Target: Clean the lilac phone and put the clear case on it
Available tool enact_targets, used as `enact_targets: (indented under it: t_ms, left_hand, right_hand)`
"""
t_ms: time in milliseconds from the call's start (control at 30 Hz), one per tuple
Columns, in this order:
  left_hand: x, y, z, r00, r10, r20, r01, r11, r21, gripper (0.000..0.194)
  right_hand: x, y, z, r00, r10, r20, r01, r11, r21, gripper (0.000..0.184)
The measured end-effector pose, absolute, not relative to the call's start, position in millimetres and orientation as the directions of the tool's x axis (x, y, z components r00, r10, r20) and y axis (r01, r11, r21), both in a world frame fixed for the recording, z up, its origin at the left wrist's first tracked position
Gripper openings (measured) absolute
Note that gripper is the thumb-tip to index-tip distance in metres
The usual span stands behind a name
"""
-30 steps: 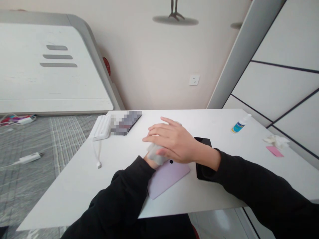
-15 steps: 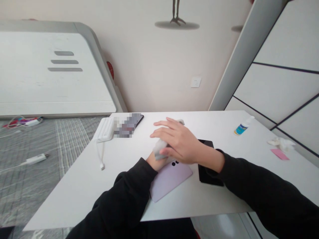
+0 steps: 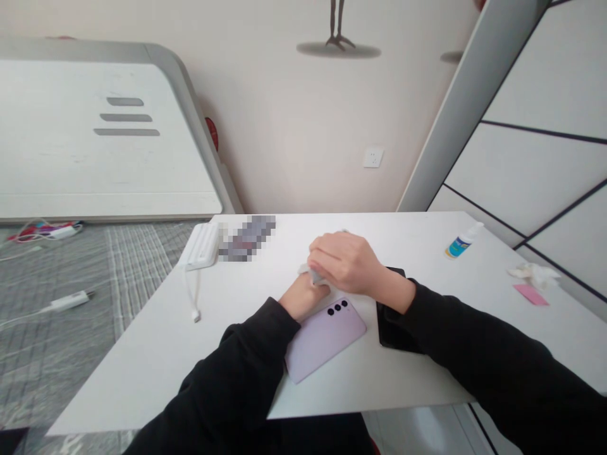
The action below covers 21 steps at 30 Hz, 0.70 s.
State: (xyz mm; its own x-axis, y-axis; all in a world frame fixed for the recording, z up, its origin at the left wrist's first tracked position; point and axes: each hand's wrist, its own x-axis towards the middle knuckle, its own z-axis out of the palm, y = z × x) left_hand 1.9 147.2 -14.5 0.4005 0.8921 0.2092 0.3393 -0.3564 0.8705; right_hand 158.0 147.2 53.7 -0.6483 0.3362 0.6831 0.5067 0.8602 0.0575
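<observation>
A lilac phone (image 3: 324, 338) lies face down on the white table (image 3: 156, 341), its camera lenses showing. My right hand (image 3: 348, 262) is curled closed just beyond the phone, over a crumpled pale wipe (image 3: 313, 275) that peeks out under its fingers. My left hand (image 3: 300, 296) lies beneath it, mostly hidden, touching the wipe; its fingers do not show. A black phone (image 3: 396, 328) lies to the right, partly under my right wrist.
A white power bank (image 3: 202, 246) with a dangling cable and a blurred dark item sit at the table's far left. A small spray bottle (image 3: 461, 240), crumpled tissue (image 3: 532, 273) and pink card (image 3: 531, 294) lie at the right. Wall panels stand close on the right.
My right hand went from flat with fingers spread to a closed curl and shifted slightly away, uncovering the lilac phone's lenses. The wipe is now bunched under it.
</observation>
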Motion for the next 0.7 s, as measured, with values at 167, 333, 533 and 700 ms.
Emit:
enact_targets:
  t_ms: [167, 333, 533, 700]
  left_hand:
    - [-3, 150, -9, 0.523, 0.816, 0.246, 0.189, -0.392, 0.900, 0.042]
    - [-6, 159, -11, 0.505, 0.829, 0.238, 0.153, -0.357, 0.921, 0.037]
    - [-3, 166, -18, 0.420, 0.879, 0.227, 0.257, -0.355, 0.899, 0.035]
    - [-4, 163, -20, 0.515, 0.841, 0.167, 0.335, -0.376, 0.864, 0.036]
  right_hand:
    - [191, 187, 41, -0.472, 0.545, 0.693, 0.679, 0.726, -0.109, 0.048]
    - [195, 199, 24, -0.457, 0.635, 0.623, 0.701, 0.688, -0.188, 0.050]
    - [157, 160, 16, -0.603, 0.612, 0.512, 0.620, 0.763, -0.182, 0.048]
    - [169, 176, 15, -0.655, 0.621, 0.432, 0.593, 0.776, -0.217, 0.062]
